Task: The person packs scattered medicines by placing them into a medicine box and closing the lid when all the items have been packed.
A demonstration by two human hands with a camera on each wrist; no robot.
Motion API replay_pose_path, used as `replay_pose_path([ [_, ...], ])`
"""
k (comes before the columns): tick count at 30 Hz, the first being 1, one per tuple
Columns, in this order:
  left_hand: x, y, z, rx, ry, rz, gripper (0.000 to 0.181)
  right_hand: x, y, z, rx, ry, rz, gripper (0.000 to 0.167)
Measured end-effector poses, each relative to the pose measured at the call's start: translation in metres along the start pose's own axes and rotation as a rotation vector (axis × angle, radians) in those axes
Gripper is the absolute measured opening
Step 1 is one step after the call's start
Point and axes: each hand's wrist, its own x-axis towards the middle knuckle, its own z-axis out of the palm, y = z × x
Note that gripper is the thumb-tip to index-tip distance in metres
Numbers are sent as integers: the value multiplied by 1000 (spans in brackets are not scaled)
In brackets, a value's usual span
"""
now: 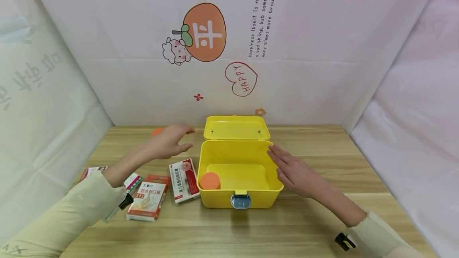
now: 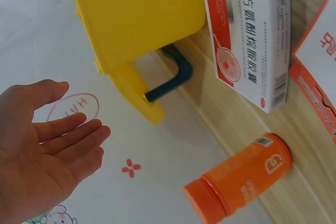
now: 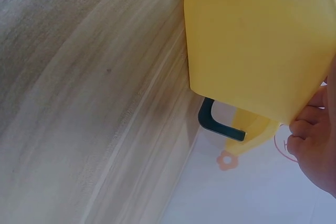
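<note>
The yellow box (image 1: 258, 199) stands upright on the counter (image 1: 215, 234), its lid (image 1: 236, 128) swung open at the back and its blue-grey latch (image 1: 240, 202) at the front. Inside, in the front left corner, is a round orange object (image 1: 209, 181).

The left hand (image 1: 175, 141) is off the box's back left corner, well apart from it; its grip is wide, thumb away from the fingers, holding nothing. An orange bottle (image 2: 239, 179) stands left of the box, partly hidden by that hand in the head view.

The right hand (image 1: 294, 172) is at the box's right side, fingers straight, fingertips at the rim near the back corner; its grip encloses nothing, and whether it touches the rim is hard to tell.

Just left of the box lies a red-and-white carton (image 1: 184, 181); farther left, an orange-and-white carton (image 1: 148, 197).
</note>
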Motion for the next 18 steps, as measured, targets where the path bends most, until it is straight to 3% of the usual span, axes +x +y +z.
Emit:
replay_pose_path([
  [18, -11, -48, 5, 26, 29, -76, 42, 0, -1, -3, -17, -21, -2, 55],
])
